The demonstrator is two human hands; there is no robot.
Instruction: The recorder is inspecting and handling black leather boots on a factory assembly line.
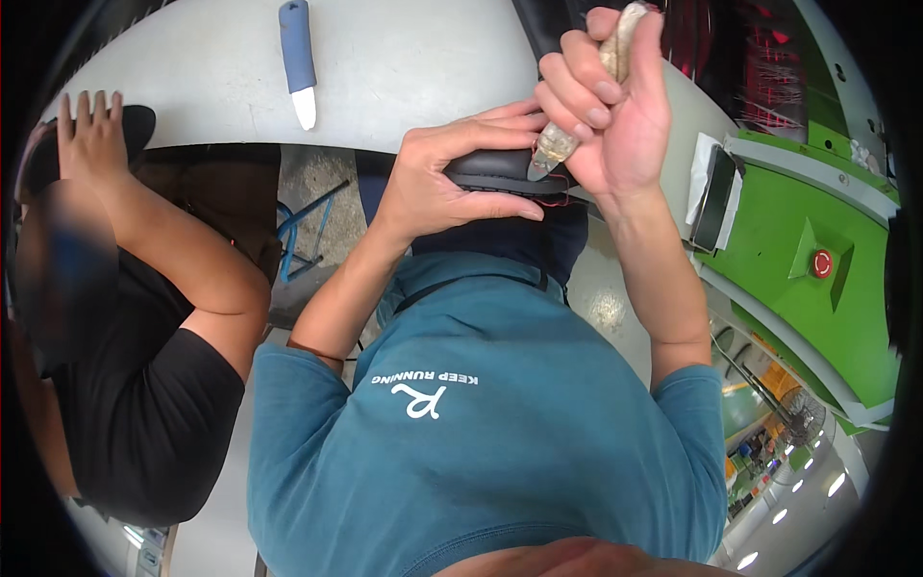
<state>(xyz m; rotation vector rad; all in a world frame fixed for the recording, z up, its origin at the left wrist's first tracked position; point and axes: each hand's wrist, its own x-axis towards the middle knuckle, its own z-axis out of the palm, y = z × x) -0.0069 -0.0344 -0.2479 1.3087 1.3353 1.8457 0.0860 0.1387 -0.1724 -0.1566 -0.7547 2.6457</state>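
My left hand (433, 173) grips a black shoe (486, 171) above my lap, by the table's near edge, with fingers over its far side and the thumb along its near side. A ridged edge runs along the shoe's sole, and a thin red thread (553, 202) hangs at its right end. My right hand (620, 115) is closed round a short-bladed knife (558, 144) with a worn, tape-wrapped handle. The blade points down at the shoe's right end and appears to touch it. My left fingers partly hide the shoe's far side.
A blue-handled tool with a white blade (296, 62) lies on the pale table (404, 58). At the left, a co-worker in black (163, 404) has a hand on a dark, flat, rounded piece (139, 125). A green machine (798, 260) with a red button stands at the right.
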